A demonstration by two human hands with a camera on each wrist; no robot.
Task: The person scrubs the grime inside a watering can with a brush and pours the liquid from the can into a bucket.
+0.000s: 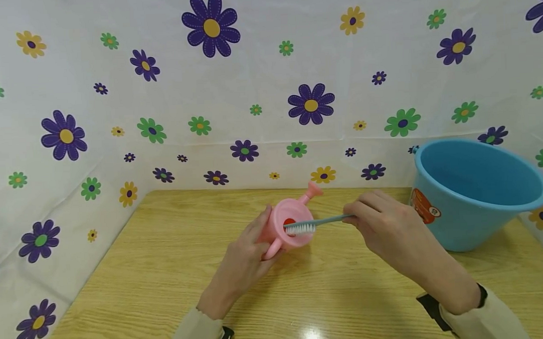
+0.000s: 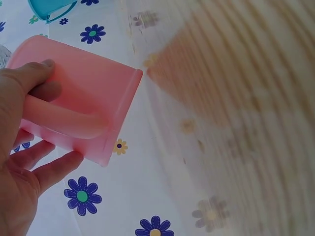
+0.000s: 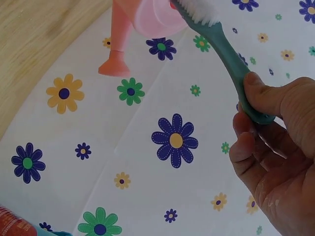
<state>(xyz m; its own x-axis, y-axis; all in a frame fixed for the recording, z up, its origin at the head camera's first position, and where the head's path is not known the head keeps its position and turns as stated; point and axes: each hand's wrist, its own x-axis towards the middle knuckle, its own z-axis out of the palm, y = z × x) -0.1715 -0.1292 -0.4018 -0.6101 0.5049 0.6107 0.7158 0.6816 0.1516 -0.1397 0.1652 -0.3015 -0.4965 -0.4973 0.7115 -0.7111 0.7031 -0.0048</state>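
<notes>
A small pink watering can [image 1: 295,207] is tilted in my left hand [image 1: 245,255], its open top facing me and its spout pointing away to the right. In the left wrist view, fingers of my left hand [image 2: 24,162] wrap about the can's handle [image 2: 69,120] and press its side. My right hand [image 1: 388,230] pinches the end of a teal brush [image 1: 329,220] between thumb and fingers. The brush's white bristles [image 1: 301,229] face down at the can's mouth. Something red [image 1: 289,221] shows inside the can. Whether the bristles touch the can, I cannot tell.
A large blue bucket [image 1: 468,227] with a red label stands at the right, beyond my right hand. The wood-grain table [image 1: 166,253] lies under both hands. A white flowered sheet [image 1: 259,70] hangs behind the table and along its sides.
</notes>
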